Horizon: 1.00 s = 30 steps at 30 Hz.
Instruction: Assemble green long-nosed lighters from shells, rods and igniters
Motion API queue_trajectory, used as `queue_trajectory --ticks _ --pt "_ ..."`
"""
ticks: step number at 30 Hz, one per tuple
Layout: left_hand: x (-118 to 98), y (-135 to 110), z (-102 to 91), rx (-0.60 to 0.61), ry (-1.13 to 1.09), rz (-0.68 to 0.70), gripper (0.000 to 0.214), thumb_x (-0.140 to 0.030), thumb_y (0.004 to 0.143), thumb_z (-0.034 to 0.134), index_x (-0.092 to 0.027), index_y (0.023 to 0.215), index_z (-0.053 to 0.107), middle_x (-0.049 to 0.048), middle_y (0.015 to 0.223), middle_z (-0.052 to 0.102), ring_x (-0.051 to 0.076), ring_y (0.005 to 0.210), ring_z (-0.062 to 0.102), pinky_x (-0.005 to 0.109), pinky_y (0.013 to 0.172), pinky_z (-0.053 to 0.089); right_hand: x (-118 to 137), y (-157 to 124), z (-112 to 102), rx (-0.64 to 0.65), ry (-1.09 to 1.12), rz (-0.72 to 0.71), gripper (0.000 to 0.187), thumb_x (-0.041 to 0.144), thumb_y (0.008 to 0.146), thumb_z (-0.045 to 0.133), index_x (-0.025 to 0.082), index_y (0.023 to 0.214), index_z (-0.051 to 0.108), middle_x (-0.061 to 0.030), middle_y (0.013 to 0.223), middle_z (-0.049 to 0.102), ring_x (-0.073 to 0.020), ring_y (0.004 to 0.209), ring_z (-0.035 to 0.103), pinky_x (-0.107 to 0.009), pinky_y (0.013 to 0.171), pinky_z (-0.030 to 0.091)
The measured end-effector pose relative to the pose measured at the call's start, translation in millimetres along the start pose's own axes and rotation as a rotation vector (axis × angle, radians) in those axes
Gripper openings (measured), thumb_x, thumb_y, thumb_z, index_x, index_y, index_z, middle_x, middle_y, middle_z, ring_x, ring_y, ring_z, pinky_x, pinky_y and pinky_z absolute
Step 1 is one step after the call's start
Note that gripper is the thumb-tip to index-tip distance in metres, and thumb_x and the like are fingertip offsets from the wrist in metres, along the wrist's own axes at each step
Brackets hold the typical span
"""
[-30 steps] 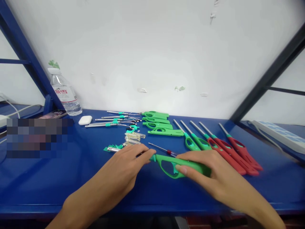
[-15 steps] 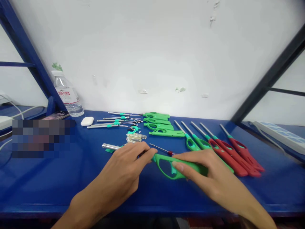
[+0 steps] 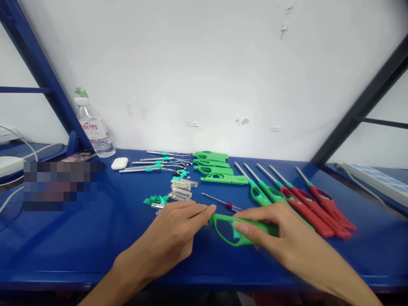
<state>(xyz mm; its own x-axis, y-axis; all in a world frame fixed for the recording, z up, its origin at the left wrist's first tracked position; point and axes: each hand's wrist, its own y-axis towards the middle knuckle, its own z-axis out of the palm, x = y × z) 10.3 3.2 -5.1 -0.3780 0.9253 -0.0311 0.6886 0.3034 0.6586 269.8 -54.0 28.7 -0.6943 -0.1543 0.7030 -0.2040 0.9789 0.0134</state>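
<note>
A green lighter handle (image 3: 223, 221) lies on the blue bench (image 3: 95, 246) in front of me. My right hand (image 3: 270, 231) is closed over its rear part, thumb at the trigger loop. My left hand (image 3: 175, 231) pinches the handle's front end, where a metal tube (image 3: 157, 206) pokes out to the left from under the fingers. A small red-handled screwdriver (image 3: 223, 203) rests just behind the handle.
Behind lie several green handle shells (image 3: 213, 168), metal tubes with wires (image 3: 149, 163), clear small parts (image 3: 181, 189) and teal bits (image 3: 156, 199). Finished green (image 3: 259, 191) and red lighters (image 3: 315, 204) line the right. A water bottle (image 3: 94, 129) and white case (image 3: 119, 163) stand far left.
Both hands stayed on the green handle. The left hand drew the metal tube in toward the handle's front end, so less of it sticks out on the left.
</note>
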Motion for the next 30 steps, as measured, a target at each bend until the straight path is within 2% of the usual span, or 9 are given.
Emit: queue_trajectory --ticks 7,10,13,16,18,20,24,28,30 --pt "-2.8 -1.1 -2.4 -0.04 0.088 0.023 0.049 0.011 0.094 0.043 -0.01 0.133 0.064 0.0092 0.113 0.083 0.025 0.09 0.081 0.038 0.078 0.068 8.2 9.0 -0.7 0.133 0.237 0.025 0.043 0.058 0.098 0.069 0.02 0.079 0.076 0.0027 0.064 0.058 -0.0121 0.055 0.048 -0.025 0.051 0.035" --pt "-4.5 -1.8 -6.8 -0.002 0.13 0.008 0.049 0.011 0.094 0.041 -0.009 0.132 0.066 0.0097 0.112 0.083 0.026 0.088 0.081 0.038 0.073 0.067 2.0 16.6 2.2 0.202 0.355 0.056 0.045 0.062 0.095 0.071 0.019 0.081 0.076 0.0033 0.062 0.058 -0.0086 0.047 0.042 -0.021 0.043 0.028" --pt "-7.3 -2.0 -9.7 0.02 0.119 -0.007 0.043 0.006 0.102 0.041 -0.011 0.133 0.065 0.0079 0.113 0.083 0.025 0.089 0.081 0.037 0.073 0.065 -7.0 19.3 1.6 0.247 0.409 0.075 0.045 0.063 0.094 0.072 0.019 0.085 0.078 0.0023 0.062 0.063 -0.0084 0.044 0.044 -0.019 0.039 0.029" --pt "-11.6 -2.7 -9.4 0.007 0.032 -0.027 0.028 -0.014 0.115 0.045 -0.018 0.138 0.062 0.004 0.115 0.083 0.022 0.089 0.08 0.034 0.075 0.063 -13.0 13.6 -5.7 0.242 0.362 0.083 0.046 0.063 0.091 0.076 0.018 0.098 0.083 0.0004 0.066 0.066 -0.009 0.047 0.047 -0.019 0.04 0.034" --pt "-15.1 -3.5 -9.6 0.056 0.002 -0.098 0.03 -0.031 0.118 0.045 -0.023 0.145 0.057 0.0028 0.115 0.082 0.022 0.086 0.079 0.033 0.071 0.059 -14.2 7.2 -11.4 0.197 0.31 0.069 0.049 0.065 0.09 0.077 0.02 0.106 0.084 -0.002 0.074 0.071 -0.0106 0.053 0.052 -0.019 0.044 0.039" --pt "-19.0 -4.1 -12.7 0.153 0.023 -0.192 0.033 -0.039 0.119 0.044 -0.026 0.147 0.055 0.0027 0.113 0.081 0.023 0.084 0.078 0.035 0.066 0.055 -13.7 1.2 -15.5 0.15 0.228 0.036 0.047 0.066 0.092 0.074 0.024 0.11 0.085 -0.003 0.081 0.075 -0.0128 0.059 0.058 -0.021 0.049 0.043" --pt "-27.3 -4.0 -26.6 0.312 -0.033 -0.31 0.021 -0.031 0.118 0.044 -0.027 0.123 0.064 -0.0003 0.106 0.077 0.024 0.085 0.073 0.036 0.07 0.048 -12.4 -6.6 -18.0 0.065 0.061 -0.062 0.039 0.065 0.097 0.069 0.034 0.112 0.086 -0.0009 0.086 0.08 -0.0168 0.069 0.067 -0.026 0.062 0.048" --pt "-29.2 -2.6 -32.0 0.365 -0.08 -0.337 0.019 -0.019 0.114 0.046 -0.026 0.108 0.063 -0.0018 0.098 0.071 0.024 0.086 0.067 0.036 0.071 0.041 -14.2 -9.9 -17.0 -0.002 0.031 -0.099 0.036 0.066 0.097 0.068 0.039 0.114 0.086 -0.0015 0.105 0.084 -0.0233 0.088 0.075 -0.029 0.067 0.052" --pt "-27.7 -1.7 -28.0 0.374 -0.058 -0.323 0.021 -0.013 0.111 0.047 -0.026 0.103 0.062 -0.0017 0.094 0.07 0.025 0.083 0.064 0.036 0.067 0.036 -14.9 -10.0 -15.9 0.0 0.074 -0.075 0.037 0.067 0.096 0.069 0.038 0.112 0.086 -0.0028 0.103 0.084 -0.0231 0.085 0.075 -0.028 0.064 0.052"
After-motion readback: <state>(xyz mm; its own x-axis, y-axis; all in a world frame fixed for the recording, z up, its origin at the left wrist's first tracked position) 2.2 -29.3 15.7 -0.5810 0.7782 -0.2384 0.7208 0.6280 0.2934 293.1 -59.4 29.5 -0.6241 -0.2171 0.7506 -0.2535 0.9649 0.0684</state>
